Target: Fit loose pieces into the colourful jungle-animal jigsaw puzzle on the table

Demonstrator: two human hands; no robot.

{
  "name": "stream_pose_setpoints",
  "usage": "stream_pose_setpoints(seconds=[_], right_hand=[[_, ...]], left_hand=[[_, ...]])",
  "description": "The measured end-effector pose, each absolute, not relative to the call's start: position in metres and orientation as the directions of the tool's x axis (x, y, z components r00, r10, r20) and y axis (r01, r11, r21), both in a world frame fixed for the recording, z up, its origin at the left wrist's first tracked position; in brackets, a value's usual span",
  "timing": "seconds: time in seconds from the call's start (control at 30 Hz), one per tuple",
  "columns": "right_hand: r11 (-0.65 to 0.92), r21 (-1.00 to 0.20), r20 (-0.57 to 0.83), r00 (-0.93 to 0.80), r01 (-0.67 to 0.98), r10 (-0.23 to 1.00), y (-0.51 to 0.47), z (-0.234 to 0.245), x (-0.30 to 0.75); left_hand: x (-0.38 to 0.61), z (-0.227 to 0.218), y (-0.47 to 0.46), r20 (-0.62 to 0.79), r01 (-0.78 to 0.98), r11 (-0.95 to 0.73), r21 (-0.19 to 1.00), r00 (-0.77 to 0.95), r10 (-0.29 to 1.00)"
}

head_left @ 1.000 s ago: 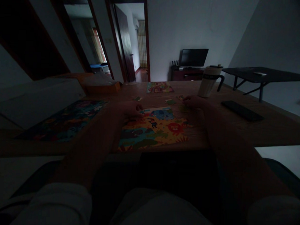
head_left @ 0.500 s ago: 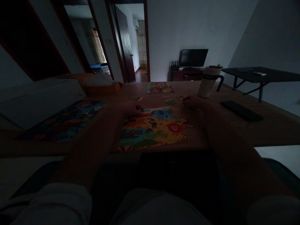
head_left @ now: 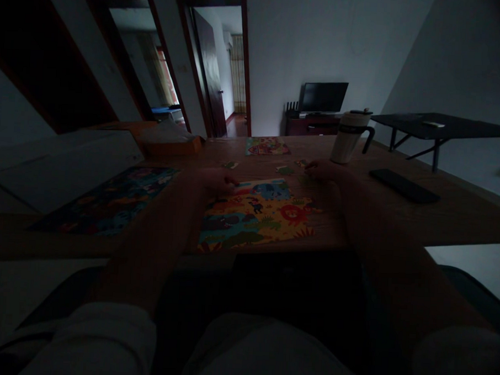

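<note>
Colourful animal jigsaw puzzle [head_left: 259, 215] unchanged near the tabletop's [head_left: 439, 218] front edge; I can't tell either hand's grip: left hand [head_left: 217, 181], right hand [head_left: 327, 171].

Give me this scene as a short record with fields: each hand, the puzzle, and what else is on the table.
Left hand: rests at the far left edge of the animal puzzle; grip unclear in the dim light.
Right hand: past the puzzle's far right corner, by loose pieces.
Puzzle: colourful, flat on the wooden table.
Also there: lidded mug, dark phone, second darker puzzle on the left.
</note>
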State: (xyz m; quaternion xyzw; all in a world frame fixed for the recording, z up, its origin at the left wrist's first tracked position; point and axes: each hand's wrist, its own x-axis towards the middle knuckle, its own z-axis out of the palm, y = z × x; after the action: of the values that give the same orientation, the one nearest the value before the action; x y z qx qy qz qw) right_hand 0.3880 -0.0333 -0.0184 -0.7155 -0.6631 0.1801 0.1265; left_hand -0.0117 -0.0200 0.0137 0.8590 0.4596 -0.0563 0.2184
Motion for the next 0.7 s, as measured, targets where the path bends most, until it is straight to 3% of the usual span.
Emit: stream_pose_setpoints(seconds=[0.2, 0.5, 0.7], right_hand=[[-0.082, -0.425, -0.091, 0.048, 0.902, 0.995, -0.033, -0.018, 0.389], [-0.107, -0.441, -0.096, 0.072, 0.891, 0.993, -0.034, -0.017, 0.388], [-0.135, -0.461, -0.084, 0.109, 0.877, 0.991, -0.035, -0.017, 0.387]], left_hand=[[-0.027, 0.031, -0.029, -0.477, 0.923, -0.322, 0.211, 0.384, 0.791], [-0.013, 0.027, -0.038, -0.485, 0.892, -0.327, 0.312, 0.446, 0.752], [-0.005, 0.023, -0.04, -0.424, 0.894, -0.354, 0.276, 0.444, 0.79]])
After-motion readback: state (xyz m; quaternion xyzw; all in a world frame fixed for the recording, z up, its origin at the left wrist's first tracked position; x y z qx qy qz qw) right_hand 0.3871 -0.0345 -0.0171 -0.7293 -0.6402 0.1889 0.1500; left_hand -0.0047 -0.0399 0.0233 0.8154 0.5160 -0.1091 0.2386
